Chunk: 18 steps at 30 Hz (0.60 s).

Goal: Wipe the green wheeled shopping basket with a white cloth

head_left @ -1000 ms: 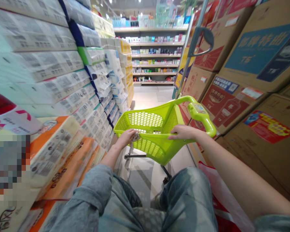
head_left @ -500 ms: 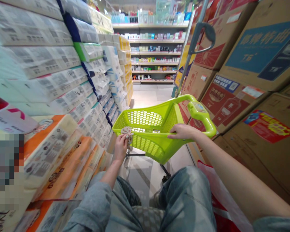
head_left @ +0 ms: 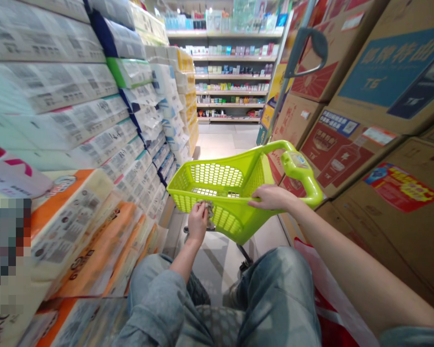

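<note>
A lime-green plastic shopping cart [head_left: 235, 224] stands side-on before my knees, its handle to the right. My left hand [head_left: 198, 219] is closed on a crumpled, patterned cloth [head_left: 210, 212], which lies against the outside of the basket's near wall, just under the rim. My fingers partly hide the cloth. Farther right, my right hand [head_left: 273, 197] grips the near top rim close to the handle end, fingers wrapped over the edge. Through the holes of the basket no goods show.
Packs of tissue paper [head_left: 87, 241] are stacked close on my left. Cardboard cartons [head_left: 347, 149] rise on the right, with a grey pole handle [head_left: 307, 53] before them. Shelves of small goods [head_left: 231, 77] stand across the aisle's far end. A red-and-white bag [head_left: 332, 294] lies beside my right knee.
My left hand has moved right along the near side with the cloth, from the front corner's rim to below the rim. My right hand keeps its hold.
</note>
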### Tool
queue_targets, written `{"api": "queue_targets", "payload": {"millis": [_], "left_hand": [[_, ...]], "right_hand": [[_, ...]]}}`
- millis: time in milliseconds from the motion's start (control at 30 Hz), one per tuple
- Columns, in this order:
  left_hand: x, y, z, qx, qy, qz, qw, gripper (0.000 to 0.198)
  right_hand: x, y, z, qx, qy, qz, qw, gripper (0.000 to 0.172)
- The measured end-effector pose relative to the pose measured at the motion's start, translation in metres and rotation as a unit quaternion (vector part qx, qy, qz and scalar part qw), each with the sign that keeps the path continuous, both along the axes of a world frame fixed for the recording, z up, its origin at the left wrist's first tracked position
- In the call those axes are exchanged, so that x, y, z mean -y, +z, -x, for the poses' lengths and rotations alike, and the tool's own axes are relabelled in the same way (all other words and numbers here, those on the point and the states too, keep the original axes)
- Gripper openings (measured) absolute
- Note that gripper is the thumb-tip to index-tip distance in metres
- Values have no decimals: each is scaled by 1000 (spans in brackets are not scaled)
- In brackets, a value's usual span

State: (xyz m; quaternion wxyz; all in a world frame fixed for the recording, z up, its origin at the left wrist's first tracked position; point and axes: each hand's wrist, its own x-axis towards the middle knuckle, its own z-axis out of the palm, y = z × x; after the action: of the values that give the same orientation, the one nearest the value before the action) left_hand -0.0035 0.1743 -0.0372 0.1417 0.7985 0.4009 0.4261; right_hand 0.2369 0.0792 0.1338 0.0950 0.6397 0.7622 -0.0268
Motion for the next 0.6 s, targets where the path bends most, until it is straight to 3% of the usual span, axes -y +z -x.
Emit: {"api": "queue_targets", "payload": {"millis": [100, 233, 300, 467, 600], "left_hand": [[0, -3, -4, 1, -3, 0, 1000, 29], [-3, -9, -11, 66, 91, 10, 994, 24], [-6, -14, -11, 73, 102, 17, 992, 24], [-11, -26, -6, 69, 27, 51, 996, 26], [-11, -25, -4, 89, -13, 74, 993, 25]], "right_hand": [[0, 1, 6, 9, -12, -1, 1000, 44], [2, 4, 15, 16, -28, -2, 999, 42], [4, 4, 18, 22, -22, -8, 999, 43], [9, 4, 15, 48, 9, -42, 998, 44], [10, 1, 7, 48, 30, -49, 997, 44]]}}
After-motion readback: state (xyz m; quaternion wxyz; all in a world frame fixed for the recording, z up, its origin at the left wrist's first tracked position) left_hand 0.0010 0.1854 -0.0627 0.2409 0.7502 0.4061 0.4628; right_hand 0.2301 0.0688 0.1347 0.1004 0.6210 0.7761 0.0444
